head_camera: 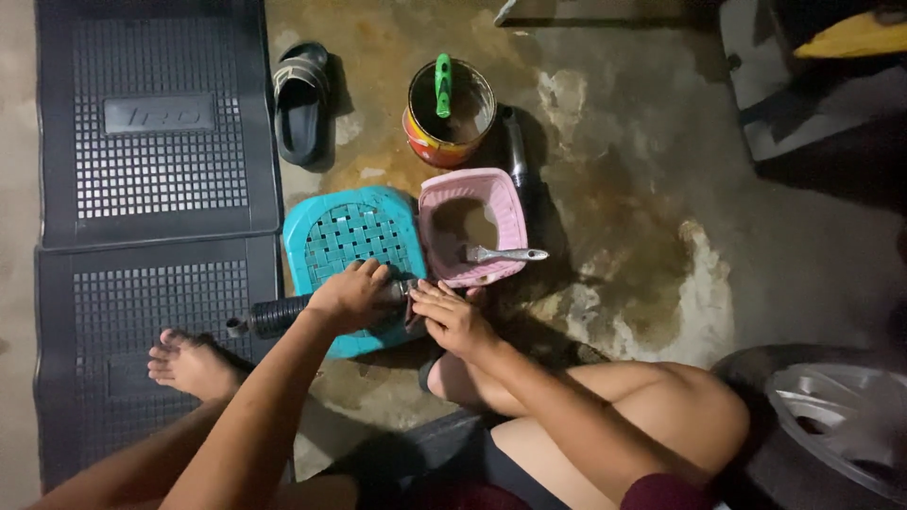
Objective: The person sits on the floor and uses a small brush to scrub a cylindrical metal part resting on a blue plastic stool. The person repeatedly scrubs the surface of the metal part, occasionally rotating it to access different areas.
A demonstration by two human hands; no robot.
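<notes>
The person sits low on the floor, and both hands meet over a long dark tube (283,314) that lies across the front edge of a turquoise plastic stool (354,247). The left hand (351,297) is wrapped over the tube from above, fingers curled around it, and presses it down on the stool. The right hand (452,316) has its fingers bent together at the tube's right end, but what they pinch there I cannot tell, maybe a small dark cloth.

I judge the step in hand to be cleaning or rubbing this end of the tube, while the other hand keeps it steady. A next move would need the left hand to hold firm so the tube does not roll off the stool edge.

The long axis of the tube runs nearly left to right, a little tilted. Its ribbed end points left toward the bare foot (192,364) and hangs free beyond the stool. Just behind the hands stands a pink basin (510,212) with a brush (505,254), and further back a paint can (450,113)
</notes>
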